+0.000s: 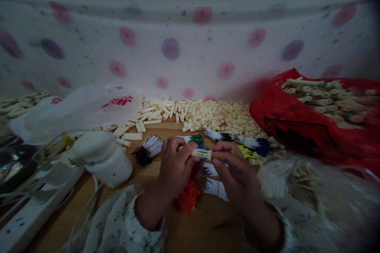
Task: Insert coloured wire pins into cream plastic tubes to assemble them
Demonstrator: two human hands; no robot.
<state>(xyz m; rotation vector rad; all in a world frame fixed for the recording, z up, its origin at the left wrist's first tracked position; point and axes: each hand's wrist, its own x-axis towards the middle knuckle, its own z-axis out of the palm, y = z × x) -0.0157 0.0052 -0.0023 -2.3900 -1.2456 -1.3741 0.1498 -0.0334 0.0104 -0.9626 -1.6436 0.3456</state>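
Note:
Between my two hands, above the middle of the wooden table, is a cream multi-colour pen (202, 153) with slots near one end. My left hand (174, 166) wraps its fingers around the barrel. At the slotted end, the fingertips of my right hand (237, 168) pinch the pen. Bundles of thin pen refills lie around and below: black-ended refills (147, 149) on the left, green ones (196, 139) behind, dark blue ones (257, 145) and yellow ones (248, 153) on the right, and orange-red ones (188, 198) nearer me. My hands partly hide several bundles.
Loose cream barrels (154, 111) and small slotted parts (216, 112) are heaped at the back. A red bag (267, 102) of pens stands right, above a clear plastic bag (335, 201). Left are a white plastic bag (80, 106), a white jar-shaped object (107, 162) and a power strip (32, 217).

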